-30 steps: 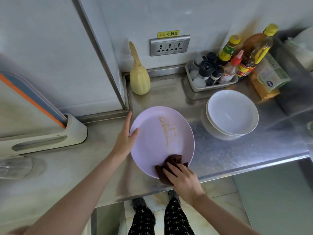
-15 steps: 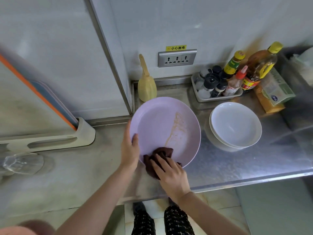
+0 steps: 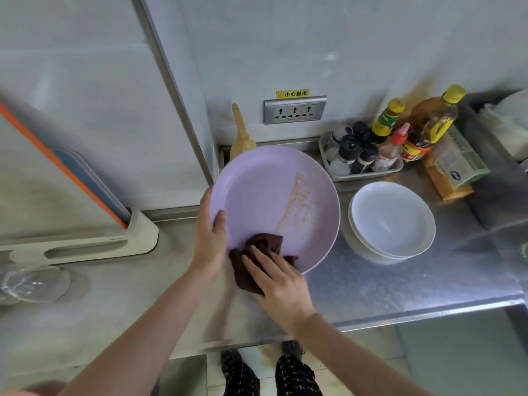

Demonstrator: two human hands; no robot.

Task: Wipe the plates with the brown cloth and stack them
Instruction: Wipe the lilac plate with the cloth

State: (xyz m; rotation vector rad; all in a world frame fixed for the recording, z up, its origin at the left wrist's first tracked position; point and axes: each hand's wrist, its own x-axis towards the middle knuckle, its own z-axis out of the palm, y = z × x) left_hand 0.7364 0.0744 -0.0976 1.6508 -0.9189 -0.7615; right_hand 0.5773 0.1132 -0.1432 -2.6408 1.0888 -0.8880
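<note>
A lilac plate [image 3: 257, 195] with a brown smear down its middle is held tilted above the steel counter. My left hand [image 3: 210, 235] grips its left rim, thumb on the inside. My right hand [image 3: 277, 278] presses the crumpled brown cloth [image 3: 257, 252] against the plate's lower edge, just below the smear. A stack of white plates [image 3: 391, 221] rests on the counter to the right.
A tray of condiment shakers [image 3: 357, 155], sauce and oil bottles [image 3: 428, 127] and boxes stand at the back right. A yellow squeeze bottle [image 3: 241, 138] stands behind the plate, under a wall socket [image 3: 294, 110]. A board rack [image 3: 85, 241] and clear glassware [image 3: 31, 281] sit left.
The lilac plate has been lifted off the counter and tilted up toward me. My left hand has closed on its rim, and the cloth has slid left along the lower edge.
</note>
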